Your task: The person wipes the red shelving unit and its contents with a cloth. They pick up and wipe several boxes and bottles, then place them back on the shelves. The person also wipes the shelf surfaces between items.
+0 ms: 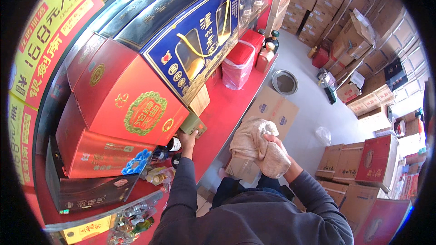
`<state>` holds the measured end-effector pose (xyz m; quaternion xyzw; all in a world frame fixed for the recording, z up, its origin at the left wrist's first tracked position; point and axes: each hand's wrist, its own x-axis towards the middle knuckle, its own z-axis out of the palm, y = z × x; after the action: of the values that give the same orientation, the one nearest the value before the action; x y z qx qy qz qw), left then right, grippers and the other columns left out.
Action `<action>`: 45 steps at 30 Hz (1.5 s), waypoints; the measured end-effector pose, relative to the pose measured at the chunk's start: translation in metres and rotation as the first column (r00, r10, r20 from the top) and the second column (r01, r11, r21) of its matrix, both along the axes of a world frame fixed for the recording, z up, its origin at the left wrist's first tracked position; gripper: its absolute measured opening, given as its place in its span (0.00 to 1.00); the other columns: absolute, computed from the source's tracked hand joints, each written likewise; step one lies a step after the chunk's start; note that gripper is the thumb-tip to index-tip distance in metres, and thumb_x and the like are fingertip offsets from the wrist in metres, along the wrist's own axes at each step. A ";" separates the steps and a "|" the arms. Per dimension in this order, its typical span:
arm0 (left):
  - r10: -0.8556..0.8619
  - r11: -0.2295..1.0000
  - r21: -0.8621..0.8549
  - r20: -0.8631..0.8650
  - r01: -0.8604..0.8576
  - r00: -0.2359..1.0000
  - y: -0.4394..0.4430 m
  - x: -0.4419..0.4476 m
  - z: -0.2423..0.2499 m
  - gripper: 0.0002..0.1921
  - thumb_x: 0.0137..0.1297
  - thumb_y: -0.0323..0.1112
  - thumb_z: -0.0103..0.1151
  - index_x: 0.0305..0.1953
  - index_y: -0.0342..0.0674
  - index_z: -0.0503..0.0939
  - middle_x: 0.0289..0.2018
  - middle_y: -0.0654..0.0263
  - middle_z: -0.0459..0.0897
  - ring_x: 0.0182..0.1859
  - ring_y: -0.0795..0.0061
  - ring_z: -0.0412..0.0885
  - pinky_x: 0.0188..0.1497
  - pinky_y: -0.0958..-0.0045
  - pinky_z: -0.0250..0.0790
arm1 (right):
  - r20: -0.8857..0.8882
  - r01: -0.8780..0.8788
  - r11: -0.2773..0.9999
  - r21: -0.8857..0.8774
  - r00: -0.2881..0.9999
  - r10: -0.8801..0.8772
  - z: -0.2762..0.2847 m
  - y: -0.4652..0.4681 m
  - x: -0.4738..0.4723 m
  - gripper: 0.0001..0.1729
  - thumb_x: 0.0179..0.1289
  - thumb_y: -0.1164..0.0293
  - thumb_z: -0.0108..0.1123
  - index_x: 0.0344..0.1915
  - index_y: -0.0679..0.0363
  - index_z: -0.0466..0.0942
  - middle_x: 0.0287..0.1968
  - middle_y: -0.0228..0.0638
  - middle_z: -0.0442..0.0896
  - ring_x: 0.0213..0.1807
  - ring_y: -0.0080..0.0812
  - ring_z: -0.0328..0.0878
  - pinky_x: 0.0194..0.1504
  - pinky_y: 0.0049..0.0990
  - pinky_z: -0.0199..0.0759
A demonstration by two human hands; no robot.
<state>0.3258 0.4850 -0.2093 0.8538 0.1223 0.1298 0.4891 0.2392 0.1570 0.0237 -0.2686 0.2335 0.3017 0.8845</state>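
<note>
My left hand (187, 142) grips the near end of a small olive-green box (191, 124) on the red shelf (218, 119). Part of that box is hidden beneath the overhanging large cartons. A light wooden-looking box (200, 100) stands just beyond it. Dark bottles (174, 144) are close beside my left wrist. In my right hand (280, 147) is a bunched beige towel (250, 139), held in front of my body above a flattened cardboard sheet (289, 107) on the floor.
Large red gift boxes (112, 78) and a blue one with rope handles (218, 13) jut out on the left. A plastic-wrapped red box (240, 61) and bottles (265, 54) sit farther along. On the floor is a metal basin (284, 72). Stacked cartons (335, 160) stand at right.
</note>
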 end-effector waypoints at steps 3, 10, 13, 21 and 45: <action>0.044 0.999 -0.010 -0.107 -0.045 0.993 -0.002 -0.003 -0.016 0.37 0.42 0.31 0.69 0.56 0.29 0.64 0.43 0.51 0.79 0.47 0.58 0.77 0.52 0.64 0.67 | -0.008 -0.044 0.999 0.033 0.999 0.044 -0.005 -0.029 0.013 0.30 0.55 0.55 0.57 0.52 0.65 0.69 0.44 0.46 0.78 0.46 0.42 0.75 0.55 0.38 0.66; 0.449 0.891 0.023 -0.197 -0.454 0.871 -0.067 -0.054 -0.003 0.54 0.43 0.33 0.70 0.66 0.26 0.41 0.65 0.45 0.53 0.65 0.57 0.59 0.64 0.66 0.57 | 0.097 -0.223 0.971 0.082 0.972 0.215 -0.009 -0.128 0.061 0.30 0.56 0.57 0.58 0.55 0.62 0.67 0.46 0.42 0.77 0.47 0.42 0.75 0.55 0.38 0.67; 0.499 0.866 0.042 -0.148 -0.499 0.854 -0.129 -0.058 0.033 0.56 0.43 0.34 0.71 0.66 0.26 0.40 0.66 0.45 0.49 0.66 0.57 0.58 0.65 0.65 0.56 | 0.122 -0.278 0.951 0.131 0.957 0.263 -0.009 -0.176 0.084 0.32 0.57 0.59 0.57 0.58 0.62 0.64 0.51 0.42 0.75 0.51 0.43 0.74 0.55 0.38 0.66; 0.336 0.931 -0.121 -0.091 -0.346 0.937 -0.233 -0.027 0.115 0.55 0.44 0.30 0.70 0.67 0.32 0.39 0.66 0.49 0.51 0.61 0.55 0.66 0.53 0.62 0.69 | 0.291 -0.307 0.938 0.159 0.923 0.253 0.017 -0.238 0.110 0.35 0.55 0.57 0.56 0.61 0.61 0.62 0.55 0.45 0.72 0.56 0.46 0.70 0.58 0.44 0.63; 0.265 0.963 -0.126 0.307 -0.237 0.914 -0.256 -0.020 0.239 0.45 0.50 0.28 0.66 0.66 0.38 0.49 0.63 0.52 0.57 0.61 0.55 0.64 0.55 0.61 0.67 | 0.414 -0.435 0.900 0.029 0.825 0.385 0.052 -0.248 0.098 0.37 0.58 0.48 0.57 0.59 0.61 0.63 0.51 0.38 0.74 0.50 0.37 0.73 0.51 0.35 0.68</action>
<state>0.3053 0.2292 0.0293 0.7764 0.1553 0.3234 0.5181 0.3374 -0.0910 0.0754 -0.3134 -0.0336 0.4375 0.8422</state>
